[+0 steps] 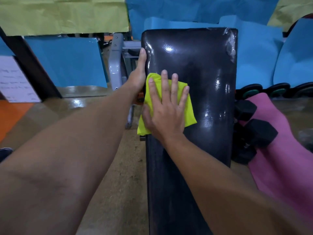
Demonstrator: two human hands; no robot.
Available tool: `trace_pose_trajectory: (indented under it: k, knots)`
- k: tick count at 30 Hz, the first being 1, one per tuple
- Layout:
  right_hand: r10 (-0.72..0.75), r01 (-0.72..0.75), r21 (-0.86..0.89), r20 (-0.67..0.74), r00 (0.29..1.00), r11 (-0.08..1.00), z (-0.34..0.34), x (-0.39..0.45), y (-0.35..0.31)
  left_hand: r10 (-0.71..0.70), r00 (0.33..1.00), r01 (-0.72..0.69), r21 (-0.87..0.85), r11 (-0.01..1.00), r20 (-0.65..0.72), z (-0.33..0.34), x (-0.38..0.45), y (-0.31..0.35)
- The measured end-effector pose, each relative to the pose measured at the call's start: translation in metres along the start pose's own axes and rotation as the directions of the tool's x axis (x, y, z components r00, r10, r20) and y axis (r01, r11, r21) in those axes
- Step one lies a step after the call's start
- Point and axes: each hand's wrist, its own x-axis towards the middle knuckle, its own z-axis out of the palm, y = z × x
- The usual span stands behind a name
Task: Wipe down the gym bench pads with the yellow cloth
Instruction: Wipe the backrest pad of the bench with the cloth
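Observation:
A black glossy gym bench pad [208, 78] runs from the bottom centre up to the middle of the view, its upper section tilted up. The yellow cloth [189, 114] lies on the pad's left half, one corner hanging over the left edge. My right hand [166, 106] lies flat on the cloth with fingers spread, pressing it onto the pad. My left hand [138, 73] grips the pad's left edge just above the cloth, thumb on top.
The grey metal bench frame [116, 65] stands left of the pad. Black hex dumbbells [257, 133] and a pink mat [288, 158] lie on the floor at right. Blue and yellow-green sheets [67, 61] cover the back wall. A handwritten white paper [15, 80] hangs at left.

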Motion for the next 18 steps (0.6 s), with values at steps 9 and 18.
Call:
trace_pose_trajectory:
  k: [9, 18]
  knots:
    - [-0.103, 0.104, 0.030, -0.026, 0.994, 0.994, 0.000, -0.005, 0.010, 0.204, 0.978, -0.192, 0.199, 0.961, -0.039, 0.011, 0.005, 0.022]
    - [-0.160, 0.160, 0.002, 0.028, 0.987, 0.987, -0.001, -0.025, 0.007, 0.212, 0.974, -0.192, 0.221, 0.956, -0.074, 0.008, 0.004, 0.016]
